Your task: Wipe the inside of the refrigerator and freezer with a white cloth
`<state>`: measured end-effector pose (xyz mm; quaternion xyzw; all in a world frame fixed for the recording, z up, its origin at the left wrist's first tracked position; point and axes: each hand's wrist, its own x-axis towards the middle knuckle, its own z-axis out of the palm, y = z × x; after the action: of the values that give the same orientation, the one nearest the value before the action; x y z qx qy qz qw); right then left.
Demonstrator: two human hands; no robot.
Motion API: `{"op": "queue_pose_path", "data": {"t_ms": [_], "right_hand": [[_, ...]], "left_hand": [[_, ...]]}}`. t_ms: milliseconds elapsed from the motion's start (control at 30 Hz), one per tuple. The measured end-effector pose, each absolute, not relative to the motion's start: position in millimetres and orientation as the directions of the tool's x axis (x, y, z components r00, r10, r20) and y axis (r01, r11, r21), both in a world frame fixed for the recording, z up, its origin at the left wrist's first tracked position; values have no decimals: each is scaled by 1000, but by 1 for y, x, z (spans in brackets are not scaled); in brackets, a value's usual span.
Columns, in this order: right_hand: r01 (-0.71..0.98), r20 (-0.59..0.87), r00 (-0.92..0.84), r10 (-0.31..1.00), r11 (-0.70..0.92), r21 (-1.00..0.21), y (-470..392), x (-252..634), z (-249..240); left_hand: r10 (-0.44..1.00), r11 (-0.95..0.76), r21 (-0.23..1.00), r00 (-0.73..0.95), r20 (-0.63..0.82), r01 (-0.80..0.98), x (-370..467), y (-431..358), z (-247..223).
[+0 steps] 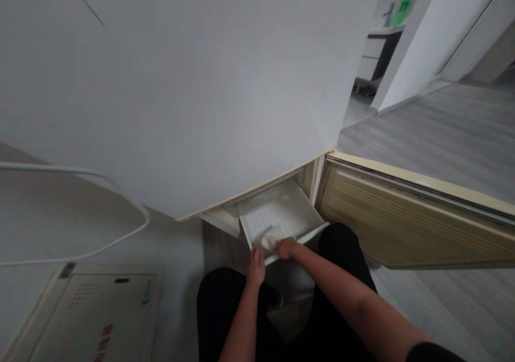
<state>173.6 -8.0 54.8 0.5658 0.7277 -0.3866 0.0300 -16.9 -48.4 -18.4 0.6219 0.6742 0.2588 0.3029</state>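
A white drawer point(295, 204) is pulled partway out of the low compartment of a tall white fridge point(217, 83). At the drawer's front left corner is my left hand point(256, 265), its fingers closed on the edge. Inside, near the front wall, my right hand point(285, 248) is closed on a whitish cloth point(269, 240). Motion blurs the cloth and the right fingers, so its folds are hard to make out. Nothing else shows on the ribbed drawer floor.
The fridge's lower door point(418, 212) stands swung out to the right beside my knee. A white cable point(132, 206) loops along the left wall, above a metal wall box point(96, 314). Through a doorway at upper right, a green bottle point(403, 7) stands near a tap.
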Motion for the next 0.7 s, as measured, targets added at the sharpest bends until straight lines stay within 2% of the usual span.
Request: {"op": "queue_pose_path", "data": {"t_ms": [200, 400, 567, 700], "right_hand": [[859, -427, -443, 788, 237, -454, -39, 84, 64], [811, -293, -514, 806, 345, -472, -53, 116, 56], [845, -260, -393, 882, 235, -480, -69, 191, 37], [924, -285, -156, 946, 38, -380, -73, 263, 18]], "left_hand": [[990, 134, 802, -107, -87, 582, -27, -59, -14], [997, 68, 859, -9, -73, 508, -31, -67, -14], [997, 7, 808, 53, -47, 589, -25, -74, -25], [989, -41, 726, 129, -66, 687, -28, -79, -24]]}}
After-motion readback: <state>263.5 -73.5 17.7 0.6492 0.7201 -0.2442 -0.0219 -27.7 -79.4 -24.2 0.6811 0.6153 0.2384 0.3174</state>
